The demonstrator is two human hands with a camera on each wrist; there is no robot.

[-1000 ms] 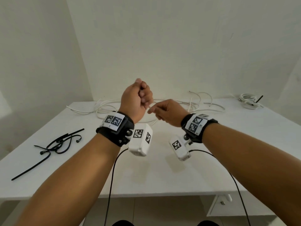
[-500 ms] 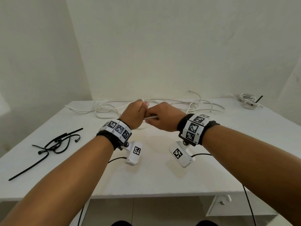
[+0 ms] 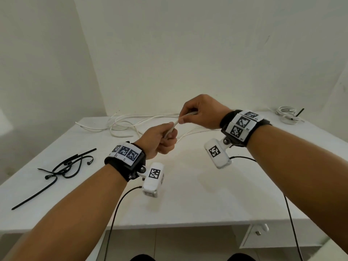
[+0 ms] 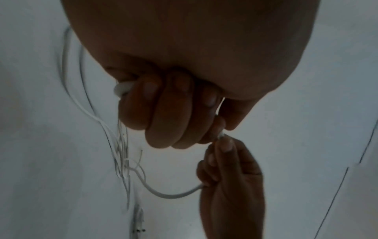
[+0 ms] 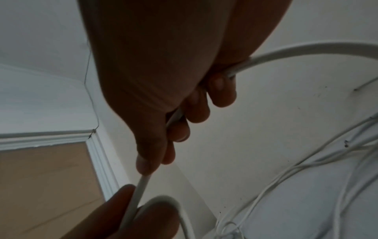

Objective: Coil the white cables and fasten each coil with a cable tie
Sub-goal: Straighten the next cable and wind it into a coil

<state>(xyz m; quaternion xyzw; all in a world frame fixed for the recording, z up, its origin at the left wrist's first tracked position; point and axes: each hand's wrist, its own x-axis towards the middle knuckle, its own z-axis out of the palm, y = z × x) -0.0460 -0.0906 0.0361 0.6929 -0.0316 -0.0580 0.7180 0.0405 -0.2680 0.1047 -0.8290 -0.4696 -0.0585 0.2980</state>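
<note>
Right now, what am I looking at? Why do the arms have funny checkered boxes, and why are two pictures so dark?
These are a person's two arms. The boxes under the wrists are small cameras; a third camera sits on the head. The dark pictures come from the wrist cameras, looking along the fingers. The left hand and right hand both hold one white cable, stretched between them. On the white table lie more loose white cables, black cable ties, and a finished coil far right.

White cables (image 3: 122, 127), black cable ties (image 3: 66, 166), white table (image 3: 188, 204); wristbands (image 3: 125, 158) black, seemingly checker-marked.
</note>
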